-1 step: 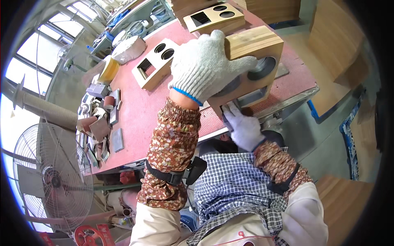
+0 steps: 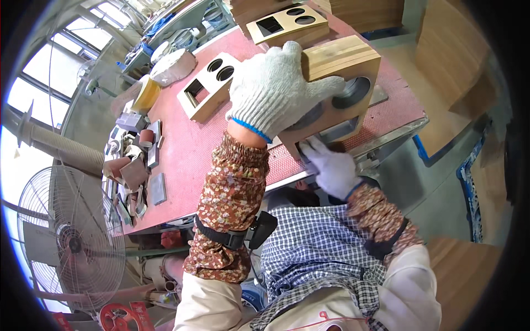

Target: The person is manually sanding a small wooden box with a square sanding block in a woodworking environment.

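A wooden box [image 2: 343, 57] with round holes and a rectangular opening in its face stands tilted at the near edge of the red-topped table [image 2: 171, 143]. My left hand [image 2: 279, 91], in a white knit glove with a blue cuff, grips its upper side, thumb over the holed face. Low on the box, by the rectangular opening, is my right hand [image 2: 333, 171], also gloved and a little blurred. Its fingers press a dark block [image 2: 304, 158], like a sanding block, against the box's lower edge; most of the block is hidden.
A similar holed box [image 2: 207, 105] lies left of my left hand, and another holed box [image 2: 287, 27] at the back. Sandpaper pieces [image 2: 132, 174] and a flat grey block [image 2: 158, 188] lie at the table's left. A caged fan [image 2: 72, 240] stands lower left; wooden panels [image 2: 452, 60] are at right.
My right hand and forearm have shifted slightly to the right along the box's lower edge. My left hand and the box have hardly moved.
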`<state>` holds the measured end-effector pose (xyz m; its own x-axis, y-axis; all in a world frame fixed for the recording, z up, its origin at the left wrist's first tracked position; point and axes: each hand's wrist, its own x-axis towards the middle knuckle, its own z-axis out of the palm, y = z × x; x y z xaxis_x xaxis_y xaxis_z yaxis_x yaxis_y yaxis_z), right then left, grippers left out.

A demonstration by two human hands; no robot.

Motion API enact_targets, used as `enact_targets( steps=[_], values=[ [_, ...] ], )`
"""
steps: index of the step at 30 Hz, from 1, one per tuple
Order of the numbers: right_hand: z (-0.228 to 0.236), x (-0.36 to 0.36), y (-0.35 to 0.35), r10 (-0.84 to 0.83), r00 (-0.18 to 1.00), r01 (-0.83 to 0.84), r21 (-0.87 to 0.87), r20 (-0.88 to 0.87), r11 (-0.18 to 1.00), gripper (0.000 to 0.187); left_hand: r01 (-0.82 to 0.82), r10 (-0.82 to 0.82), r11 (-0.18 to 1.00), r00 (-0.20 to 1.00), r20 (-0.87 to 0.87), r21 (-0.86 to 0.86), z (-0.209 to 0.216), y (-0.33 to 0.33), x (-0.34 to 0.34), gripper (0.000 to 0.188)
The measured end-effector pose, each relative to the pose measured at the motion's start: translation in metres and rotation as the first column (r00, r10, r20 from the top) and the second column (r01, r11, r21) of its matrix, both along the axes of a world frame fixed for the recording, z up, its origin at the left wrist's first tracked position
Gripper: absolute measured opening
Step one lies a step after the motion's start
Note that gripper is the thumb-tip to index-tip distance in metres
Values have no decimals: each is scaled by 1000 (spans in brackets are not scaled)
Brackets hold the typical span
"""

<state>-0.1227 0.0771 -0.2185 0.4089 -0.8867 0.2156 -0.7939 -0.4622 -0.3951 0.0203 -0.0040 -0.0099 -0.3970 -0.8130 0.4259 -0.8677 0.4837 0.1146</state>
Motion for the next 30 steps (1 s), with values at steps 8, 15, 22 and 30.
enact_targets(
  steps=[8,15,22,30],
  values=[
    [10,20,12,-75,997,77,69,-36,995,65,-1,1,1000,1000,13,13,2,4,0,83],
    [3,7,-4,-179,984,173,236,4,956,78,-34,34,999,999,6,11,6,4,2,81],
    [-71,-46,-36,-172,948,207,-107,269,973,79,6,-8,994,1000,17,108,-5,-11,2,74],
    [-12,-45,-18,-220,963,225,-13,154,974,84,8,-7,995,1000,-15,95,8,4,-2,68]
  ],
)
